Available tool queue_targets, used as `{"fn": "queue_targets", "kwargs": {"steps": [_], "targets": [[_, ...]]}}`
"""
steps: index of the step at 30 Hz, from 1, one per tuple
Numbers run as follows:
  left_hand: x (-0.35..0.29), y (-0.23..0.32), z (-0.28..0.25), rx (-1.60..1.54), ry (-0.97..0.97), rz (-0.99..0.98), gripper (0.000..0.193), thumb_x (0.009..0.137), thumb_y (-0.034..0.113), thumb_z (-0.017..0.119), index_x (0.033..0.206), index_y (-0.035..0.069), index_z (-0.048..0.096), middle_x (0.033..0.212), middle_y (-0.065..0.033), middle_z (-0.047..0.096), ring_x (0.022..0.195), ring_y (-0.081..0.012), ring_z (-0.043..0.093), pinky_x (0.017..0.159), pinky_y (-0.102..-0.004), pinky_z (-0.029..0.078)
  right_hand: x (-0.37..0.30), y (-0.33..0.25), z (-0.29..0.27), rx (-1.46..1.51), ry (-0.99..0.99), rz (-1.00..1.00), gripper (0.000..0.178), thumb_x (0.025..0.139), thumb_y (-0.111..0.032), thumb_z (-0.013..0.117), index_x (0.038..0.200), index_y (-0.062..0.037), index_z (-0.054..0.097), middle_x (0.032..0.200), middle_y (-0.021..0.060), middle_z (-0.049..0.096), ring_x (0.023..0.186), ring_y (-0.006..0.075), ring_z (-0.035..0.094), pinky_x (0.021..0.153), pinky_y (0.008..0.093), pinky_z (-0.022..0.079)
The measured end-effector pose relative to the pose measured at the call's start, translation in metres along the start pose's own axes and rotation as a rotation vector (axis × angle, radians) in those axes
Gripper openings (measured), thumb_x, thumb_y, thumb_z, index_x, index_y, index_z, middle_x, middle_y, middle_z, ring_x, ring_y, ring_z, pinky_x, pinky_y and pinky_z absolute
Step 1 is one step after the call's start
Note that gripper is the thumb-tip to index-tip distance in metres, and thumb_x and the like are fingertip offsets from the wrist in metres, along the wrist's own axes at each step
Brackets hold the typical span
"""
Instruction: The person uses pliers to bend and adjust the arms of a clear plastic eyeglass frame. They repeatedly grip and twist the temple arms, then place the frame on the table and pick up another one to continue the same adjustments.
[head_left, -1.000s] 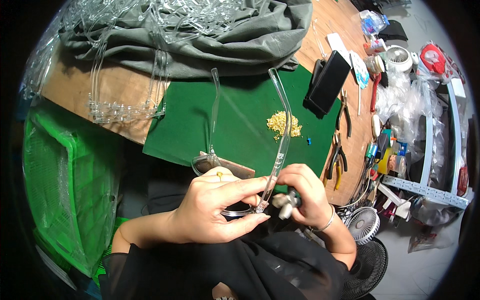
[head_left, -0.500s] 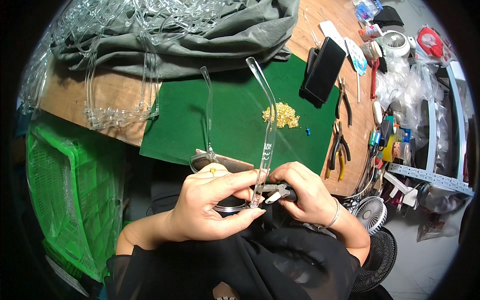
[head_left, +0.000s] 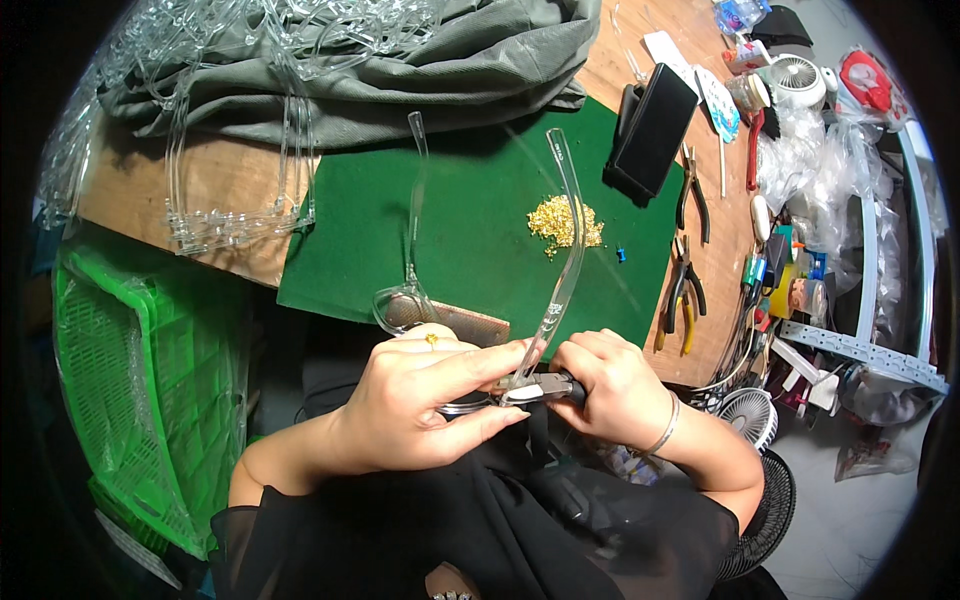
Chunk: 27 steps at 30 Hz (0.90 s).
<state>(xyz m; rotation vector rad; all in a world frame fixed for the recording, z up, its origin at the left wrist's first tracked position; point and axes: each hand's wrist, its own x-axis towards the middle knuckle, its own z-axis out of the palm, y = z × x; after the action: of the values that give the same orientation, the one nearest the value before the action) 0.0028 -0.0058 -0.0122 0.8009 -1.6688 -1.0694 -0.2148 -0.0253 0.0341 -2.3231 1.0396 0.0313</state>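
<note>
Just above my lap, at the near edge of the green mat [head_left: 480, 250], I have both hands closed on the work. My left hand [head_left: 425, 410] pinches a clear plastic spectacle frame [head_left: 560, 270] at its hinge end, fingers together on it, so that one arm runs up and away from my knuckles and the other arm stands off to the left of them. My right hand [head_left: 610, 385] is wrapped tight round a small hand tool [head_left: 545, 387], whose tip meets the frame right where my left fingertips hold it. I judge this to be the fitting step at the hinge; whether the small part is seated I cannot tell, as my fingers hide the joint.

The next move, to my mind, wants a steady squeeze with the frame kept from twisting.

Room is tight: the bench edge lies just beyond my left knuckles, a heap of small brass-coloured parts [head_left: 565, 222] sits further out, pliers [head_left: 682, 295] lie beyond my right hand, and a green crate [head_left: 120, 400] stands well off to my left.
</note>
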Motion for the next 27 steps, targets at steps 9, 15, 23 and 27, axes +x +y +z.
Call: {"fn": "queue_targets", "kwargs": {"steps": [9, 15, 23, 27], "targets": [[0.009, 0.006, -0.007, -0.093, -0.020, -0.055, 0.060, 0.065, 0.002, 0.078, 0.119, -0.007, 0.054, 0.082, -0.0108, 0.069, 0.078, -0.0158, 0.066, 0.075, -0.0267, 0.049, 0.007, 0.002, -0.025, 0.410, -0.173, 0.072, 0.036, 0.083, -0.032, 0.066, 0.091, 0.0016, 0.056, 0.080, 0.0177, 0.058, 0.076, 0.0338, 0.060, 0.069, 0.0387, 0.048], [0.013, 0.017, -0.016, -0.439, -0.042, -0.321, 0.061, 0.071, -0.001, 0.074, 0.125, -0.008, 0.048, 0.084, -0.0103, 0.069, 0.084, -0.0141, 0.065, 0.084, -0.0283, 0.046, 0.013, 0.031, 0.002, 0.518, 0.078, 0.210, 0.028, 0.082, -0.021, 0.066, 0.097, -0.0004, 0.056, 0.086, 0.0141, 0.060, 0.079, 0.0272, 0.060, 0.072, 0.0329, 0.047], [0.012, 0.018, -0.026, -0.801, 0.003, -0.488, 0.058, 0.079, 0.000, 0.070, 0.130, -0.004, 0.043, 0.093, -0.0094, 0.066, 0.092, -0.0139, 0.063, 0.086, -0.0268, 0.047, 0.013, 0.052, 0.034, 0.694, 0.280, 0.268, 0.024, 0.083, -0.018, 0.064, 0.098, -0.0010, 0.056, 0.082, 0.0070, 0.058, 0.076, 0.0151, 0.056, 0.073, 0.0277, 0.045], [0.015, 0.019, -0.025, -0.964, 0.096, -0.564, 0.070, 0.076, 0.019, 0.075, 0.130, -0.008, 0.039, 0.087, -0.0119, 0.067, 0.083, -0.0234, 0.065, 0.079, -0.0341, 0.052, 0.011, 0.052, 0.036, 0.747, 0.301, 0.261, 0.023, 0.082, -0.016, 0.065, 0.098, -0.0010, 0.056, 0.082, 0.0068, 0.059, 0.076, 0.0138, 0.056, 0.073, 0.0268, 0.045]]}}
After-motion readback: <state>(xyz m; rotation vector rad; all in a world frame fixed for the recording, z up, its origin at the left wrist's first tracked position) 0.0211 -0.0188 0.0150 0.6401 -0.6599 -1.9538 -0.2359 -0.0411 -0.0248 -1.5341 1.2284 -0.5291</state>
